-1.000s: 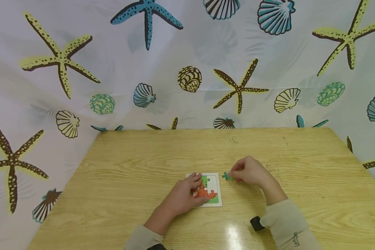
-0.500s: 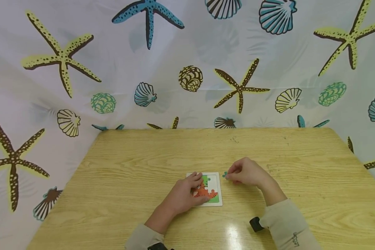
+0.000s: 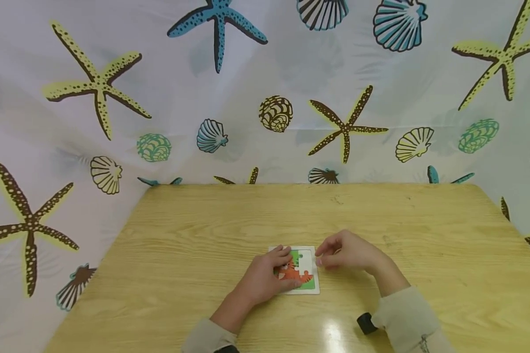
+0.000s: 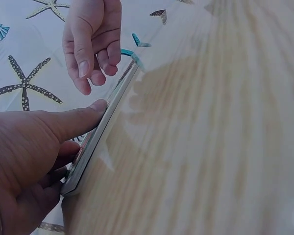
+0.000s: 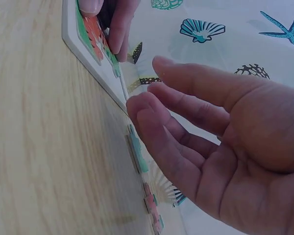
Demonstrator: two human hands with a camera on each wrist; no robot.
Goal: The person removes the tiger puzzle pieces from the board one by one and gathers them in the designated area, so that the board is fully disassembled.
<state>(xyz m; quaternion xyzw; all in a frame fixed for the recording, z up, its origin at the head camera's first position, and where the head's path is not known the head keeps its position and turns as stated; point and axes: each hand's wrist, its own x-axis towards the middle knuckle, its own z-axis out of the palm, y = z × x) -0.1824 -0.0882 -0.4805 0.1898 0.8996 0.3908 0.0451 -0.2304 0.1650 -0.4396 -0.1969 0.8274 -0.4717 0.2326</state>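
Black lettering (image 3: 424, 344) was borne on the right sleeve (image 3: 406, 311), well behind the fingers of the right hand (image 3: 352, 252), but it was too small and cut off to be read. Beneath the fingers of the left hand (image 3: 265, 279), a puzzle board (image 3: 316, 287) was laid flat on the table (image 3: 203, 220). Inside its white border, orange and green pieces (image 3: 293, 274) were contained, with an orange striped figure printed across them; a white gap was left between the left fingers and the right ones. The board was touched by the left hand, its thumb rested toward the near side and its other fingers spread over the left and far part, unclenched. The right hand was held just beside the right border, its fingers loosely bent and released, with nothing grasped; whether the border was touched could not be told. Below the right fingers, a teal piece (image 5: 138, 152) and, farther from the board, a red piece (image 5: 152, 205) were seen on the table. Beyond all the fingers, a cloth (image 3: 291, 63) printed with starfish and shells was hung.
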